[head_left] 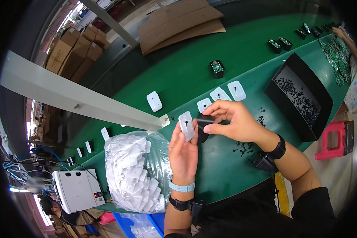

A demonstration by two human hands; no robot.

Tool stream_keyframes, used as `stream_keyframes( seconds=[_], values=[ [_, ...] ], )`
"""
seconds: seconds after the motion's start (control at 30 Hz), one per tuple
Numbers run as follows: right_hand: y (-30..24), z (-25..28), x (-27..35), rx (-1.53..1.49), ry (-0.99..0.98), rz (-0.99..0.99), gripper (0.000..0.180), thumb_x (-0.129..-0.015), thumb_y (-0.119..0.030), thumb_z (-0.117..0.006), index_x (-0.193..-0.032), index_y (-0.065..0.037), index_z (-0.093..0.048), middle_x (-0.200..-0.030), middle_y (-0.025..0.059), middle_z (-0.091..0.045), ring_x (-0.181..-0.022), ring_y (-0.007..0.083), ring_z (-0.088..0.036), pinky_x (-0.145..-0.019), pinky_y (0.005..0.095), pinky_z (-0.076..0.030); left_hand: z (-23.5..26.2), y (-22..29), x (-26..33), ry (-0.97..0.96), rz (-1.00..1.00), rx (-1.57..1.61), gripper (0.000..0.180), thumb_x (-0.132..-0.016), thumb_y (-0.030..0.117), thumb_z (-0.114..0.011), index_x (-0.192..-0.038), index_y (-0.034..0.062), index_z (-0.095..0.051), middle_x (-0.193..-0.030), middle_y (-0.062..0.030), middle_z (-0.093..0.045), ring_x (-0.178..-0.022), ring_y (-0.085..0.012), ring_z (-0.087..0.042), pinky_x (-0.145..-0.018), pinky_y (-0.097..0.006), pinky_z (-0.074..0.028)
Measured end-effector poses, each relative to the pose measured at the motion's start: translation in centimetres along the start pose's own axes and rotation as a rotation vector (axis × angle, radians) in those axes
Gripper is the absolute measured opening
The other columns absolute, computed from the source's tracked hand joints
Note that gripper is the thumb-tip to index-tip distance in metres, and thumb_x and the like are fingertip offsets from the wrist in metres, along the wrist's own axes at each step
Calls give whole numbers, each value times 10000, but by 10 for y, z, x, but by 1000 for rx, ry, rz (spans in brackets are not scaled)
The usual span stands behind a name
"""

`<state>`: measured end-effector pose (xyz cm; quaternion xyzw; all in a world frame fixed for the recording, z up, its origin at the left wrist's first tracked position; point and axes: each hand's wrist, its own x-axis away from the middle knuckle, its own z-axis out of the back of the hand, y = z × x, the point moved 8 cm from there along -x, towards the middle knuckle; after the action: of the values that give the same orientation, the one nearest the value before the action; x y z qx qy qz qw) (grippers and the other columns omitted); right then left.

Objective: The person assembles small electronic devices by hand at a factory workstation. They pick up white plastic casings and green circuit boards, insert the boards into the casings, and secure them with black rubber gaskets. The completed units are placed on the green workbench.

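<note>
A white plastic cover with a small black piece on its face is held upright between the thumb and fingers of my left hand. Just to its right, my right hand pinches a black plastic housing. The housing is close against my left fingertips; whether they grip it too is hidden. Beyond my hands, a row of white covers, each with a small black piece, lies on the green table. Loose small black pieces are scattered under and beside my right wrist.
A clear bag of white covers lies left of my left arm. On the right stands a black bin holding many small black pieces. A green conveyor belt carries a black housing with a circuit board. A white post crosses the left side.
</note>
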<state>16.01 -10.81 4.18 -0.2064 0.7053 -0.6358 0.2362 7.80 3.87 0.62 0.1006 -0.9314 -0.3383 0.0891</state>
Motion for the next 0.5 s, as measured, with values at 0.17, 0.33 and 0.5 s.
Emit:
stream_keyframes(
  seconds=[0.17, 0.33, 0.5],
  values=[
    [-9, -2, 2, 4, 61, 90, 350, -822, -55, -829, -1120, 37, -670, -1020, 110, -726, -921, 127, -687, -814, 274, -567, 0, -4, 4, -11, 21, -126, 466, -993, 84, -606, -1414, -78, -488, -1405, -161, -574, -1327, -268, -541, -1136, -398, -420],
    [-11, 1, 3, 46, 84, 143, 341, -820, -66, -828, -1115, 39, -694, -964, 104, -736, -836, 104, -679, -761, 255, -571, -5, -6, 8, -68, 8, -247, 415, -991, 24, -589, -1392, -70, -533, -1436, -169, -559, -1332, -251, -538, -1150, -395, -403],
    [-13, 2, 3, 63, 80, 162, 339, -814, -61, -830, -1119, 29, -712, -941, 80, -728, -795, 90, -658, -745, 245, -567, -10, -5, 7, -64, -28, -344, 407, -979, 55, -619, -1359, -78, -558, -1327, -159, -631, -1231, -242, -600, -1102, -399, -438]
  ],
)
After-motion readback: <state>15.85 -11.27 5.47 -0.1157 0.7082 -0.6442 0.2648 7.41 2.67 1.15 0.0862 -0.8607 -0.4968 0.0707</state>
